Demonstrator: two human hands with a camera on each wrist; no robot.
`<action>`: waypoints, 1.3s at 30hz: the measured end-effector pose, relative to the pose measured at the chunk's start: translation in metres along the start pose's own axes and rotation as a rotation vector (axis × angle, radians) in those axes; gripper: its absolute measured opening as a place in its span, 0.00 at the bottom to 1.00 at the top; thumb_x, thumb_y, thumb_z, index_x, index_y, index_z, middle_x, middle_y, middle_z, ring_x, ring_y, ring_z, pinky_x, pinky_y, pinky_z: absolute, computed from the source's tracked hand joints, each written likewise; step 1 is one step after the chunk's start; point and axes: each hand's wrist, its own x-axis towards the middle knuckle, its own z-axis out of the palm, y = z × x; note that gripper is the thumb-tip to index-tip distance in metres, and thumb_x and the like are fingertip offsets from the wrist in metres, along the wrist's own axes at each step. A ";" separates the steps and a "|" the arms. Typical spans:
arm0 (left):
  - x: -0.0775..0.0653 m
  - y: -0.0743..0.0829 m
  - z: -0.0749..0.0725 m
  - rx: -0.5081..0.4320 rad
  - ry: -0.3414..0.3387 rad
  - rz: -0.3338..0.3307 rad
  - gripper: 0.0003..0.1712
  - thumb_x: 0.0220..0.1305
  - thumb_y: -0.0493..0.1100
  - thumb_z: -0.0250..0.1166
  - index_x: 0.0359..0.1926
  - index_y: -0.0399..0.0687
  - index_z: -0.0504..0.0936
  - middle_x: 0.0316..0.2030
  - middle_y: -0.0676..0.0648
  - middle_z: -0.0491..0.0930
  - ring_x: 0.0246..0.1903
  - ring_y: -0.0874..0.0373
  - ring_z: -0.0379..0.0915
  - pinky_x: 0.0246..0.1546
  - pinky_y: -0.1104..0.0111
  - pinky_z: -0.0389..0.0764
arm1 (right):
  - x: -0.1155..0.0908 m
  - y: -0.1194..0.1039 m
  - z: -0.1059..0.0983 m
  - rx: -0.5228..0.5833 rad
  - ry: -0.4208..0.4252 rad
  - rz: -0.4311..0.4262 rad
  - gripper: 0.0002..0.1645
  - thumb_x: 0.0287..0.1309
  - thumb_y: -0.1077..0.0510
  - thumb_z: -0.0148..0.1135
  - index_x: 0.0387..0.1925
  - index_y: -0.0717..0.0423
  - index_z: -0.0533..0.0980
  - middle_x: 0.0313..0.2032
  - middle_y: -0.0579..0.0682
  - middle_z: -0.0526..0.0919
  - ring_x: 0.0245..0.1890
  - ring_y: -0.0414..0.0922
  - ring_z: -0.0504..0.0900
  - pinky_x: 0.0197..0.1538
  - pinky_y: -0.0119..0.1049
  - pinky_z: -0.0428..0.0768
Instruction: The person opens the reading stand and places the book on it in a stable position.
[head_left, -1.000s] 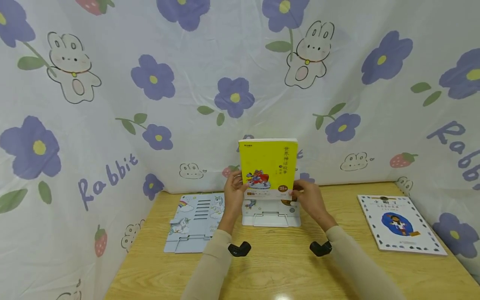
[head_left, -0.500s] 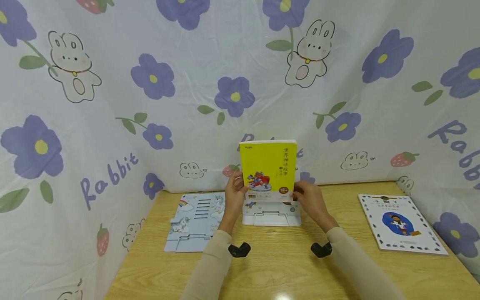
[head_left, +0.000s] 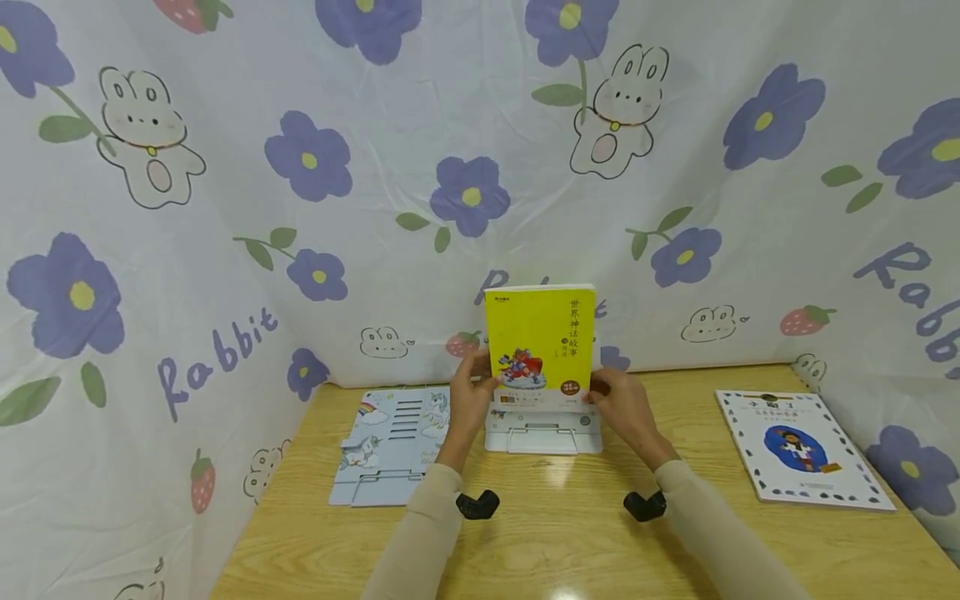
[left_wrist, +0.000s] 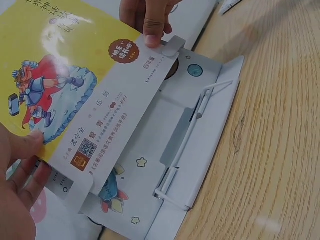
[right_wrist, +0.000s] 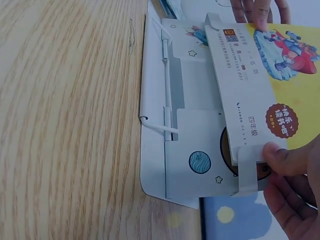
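A yellow and white storybook (head_left: pixel 534 337) stands upright, leaning back against a white cartoon-printed book stand (head_left: pixel 543 440). At its lower left edge my left hand (head_left: pixel 471 400) pinches the book, thumb on the cover and fingers behind. My right hand (head_left: pixel 622 404) holds the lower right edge the same way. In the wrist views, white tabs (left_wrist: pixel 173 46) of the stand lie at the book's two lower corners, and the right tab (right_wrist: pixel 247 170) overlaps the cover. A wire bracket (right_wrist: pixel 167 85) crosses the stand's base. The book hides most of the stand's upper panel.
Left of the stand lies a pale blue unicorn book stand (head_left: pixel 390 446), folded flat. A white picture book (head_left: pixel 802 450) lies at the right of the wooden table (head_left: pixel 555 542). A flower-and-rabbit cloth (head_left: pixel 465 100) hangs behind the table.
The book has come down slightly on the stand and drifted a little to the right. Both hands have moved down with it, keeping their hold.
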 end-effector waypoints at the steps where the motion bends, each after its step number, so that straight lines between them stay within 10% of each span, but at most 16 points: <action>1: 0.000 0.000 0.000 0.005 -0.002 0.001 0.25 0.65 0.25 0.68 0.61 0.44 0.82 0.54 0.40 0.84 0.52 0.46 0.80 0.56 0.58 0.85 | 0.000 0.000 0.001 0.000 -0.001 0.008 0.13 0.61 0.67 0.74 0.48 0.64 0.87 0.40 0.58 0.90 0.39 0.52 0.87 0.44 0.49 0.87; 39: -0.007 -0.013 0.001 0.178 -0.004 0.042 0.28 0.59 0.22 0.73 0.60 0.41 0.83 0.45 0.39 0.83 0.43 0.49 0.81 0.45 0.66 0.86 | 0.000 -0.006 0.009 0.073 0.017 0.052 0.32 0.61 0.73 0.71 0.64 0.64 0.71 0.46 0.59 0.83 0.41 0.50 0.82 0.45 0.45 0.84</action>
